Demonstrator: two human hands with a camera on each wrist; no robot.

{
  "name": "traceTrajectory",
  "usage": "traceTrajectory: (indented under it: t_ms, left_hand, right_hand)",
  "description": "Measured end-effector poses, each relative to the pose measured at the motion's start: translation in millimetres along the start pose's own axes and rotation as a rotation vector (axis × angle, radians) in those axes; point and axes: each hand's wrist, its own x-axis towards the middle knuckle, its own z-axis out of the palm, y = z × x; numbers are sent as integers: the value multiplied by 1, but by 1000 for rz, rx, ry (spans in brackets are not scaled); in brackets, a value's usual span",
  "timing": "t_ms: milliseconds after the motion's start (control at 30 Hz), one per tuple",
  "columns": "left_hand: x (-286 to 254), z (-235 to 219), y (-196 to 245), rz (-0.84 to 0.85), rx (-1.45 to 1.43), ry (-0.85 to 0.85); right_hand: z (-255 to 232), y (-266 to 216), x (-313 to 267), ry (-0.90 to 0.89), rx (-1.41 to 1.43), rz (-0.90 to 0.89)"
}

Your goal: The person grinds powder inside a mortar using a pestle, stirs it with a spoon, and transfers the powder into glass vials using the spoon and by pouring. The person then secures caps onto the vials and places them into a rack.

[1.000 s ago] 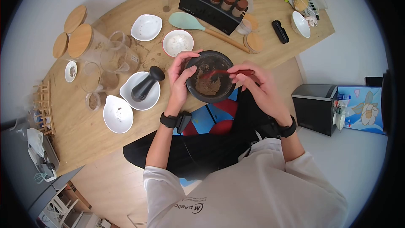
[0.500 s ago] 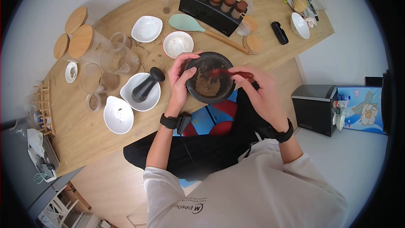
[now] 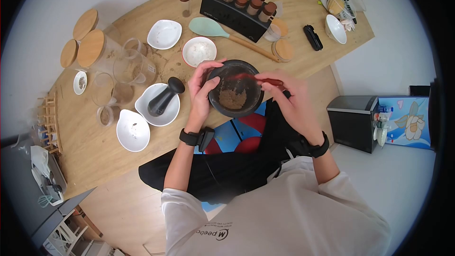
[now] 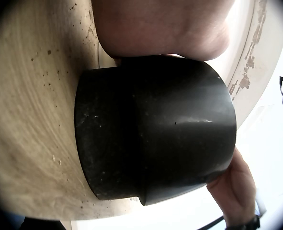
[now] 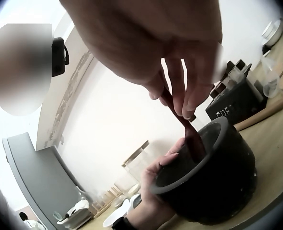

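Observation:
A black mortar (image 3: 254, 100) stands at the table's near edge with brown powder (image 3: 232, 99) inside. My left hand (image 3: 201, 90) holds its left side, the thumb bent over the rim and the fingers round the far wall. In the left wrist view the mortar's smooth outer wall (image 4: 184, 120) fills the middle. My right hand (image 3: 296, 102) pinches a red spoon (image 5: 191, 139) by its handle, with the spoon's head down inside the mortar, blurred in the head view. A black pestle (image 3: 163, 98) lies tilted in a white spouted bowl (image 3: 171, 117) to the left.
Beyond the mortar are a red-rimmed bowl (image 3: 199, 52), a mint spatula (image 3: 208, 27) with a wooden handle and a black rack (image 3: 234, 19) of small jars. Another white bowl (image 3: 133, 132) and clear jars with wooden lids (image 3: 92, 48) stand left. Spilled powder dots the table.
The red spoon's head has shifted from the powder toward the far side of the mortar, and the right hand has moved slightly with it. The left hand keeps its hold on the mortar.

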Motion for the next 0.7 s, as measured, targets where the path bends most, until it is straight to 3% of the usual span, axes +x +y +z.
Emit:
traceTrajectory:
  t_ms: [100,167,200,267,500,567,700]
  left_hand:
    - [0,0,0,2,3,-2]
    - [0,0,1,8,7,-5]
    - [0,1,2,8,13,-2]
    - [-1,1,4,6,18,3]
    - [0,1,4,11,32,-3]
    - [-1,1,3,17,42,-3]
    - [0,2,2,13,27,0]
  right_hand:
    - [0,-1,3,91,10,-45]
    - [-3,-1,3,-77,9,-6]
    - [-2,0,3,-78,9,-8]
    - [2,3,1,85,40,-12]
    - [-4,-8,-2,-13,-27,-78]
    - [-6,-17,-4,168,-220,-201]
    - [-4,-25,-6,172,-527,-300]
